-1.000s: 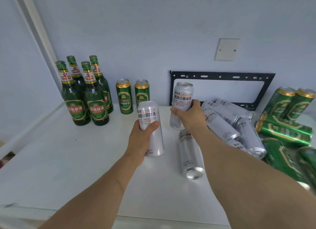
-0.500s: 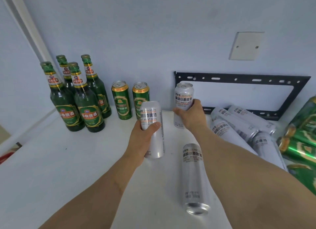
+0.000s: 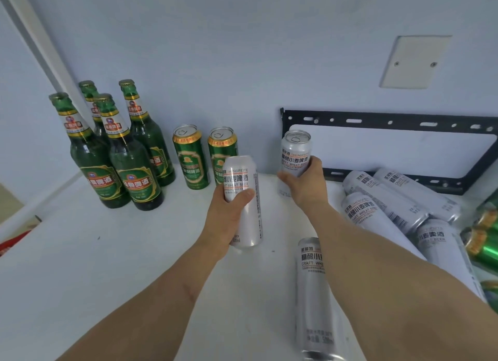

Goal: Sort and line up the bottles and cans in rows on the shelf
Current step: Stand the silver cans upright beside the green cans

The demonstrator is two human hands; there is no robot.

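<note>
My left hand [image 3: 229, 215] grips an upright white wheat-beer can [image 3: 244, 199] above the white shelf [image 3: 94, 266], just in front of two standing green cans [image 3: 190, 161]. My right hand [image 3: 305, 184] holds a second white can [image 3: 296, 153] upright near the back wall. Several green bottles [image 3: 126, 158] stand in a block at the back left. One white can [image 3: 315, 298] lies on its side under my right forearm. Several more white cans [image 3: 388, 199] lie in a heap at the right, with green cans [image 3: 482, 242] lying past them at the right edge.
A black metal bracket [image 3: 390, 119] is fixed to the wall behind the heap, below a blank wall plate [image 3: 415, 61]. A white post [image 3: 40, 45] slants up at the left. The shelf's left edge drops off near a red object [image 3: 13, 242].
The view has closed in on the shelf and shifted left. Both hands have kept their cans, edging toward the back wall and the green cans.
</note>
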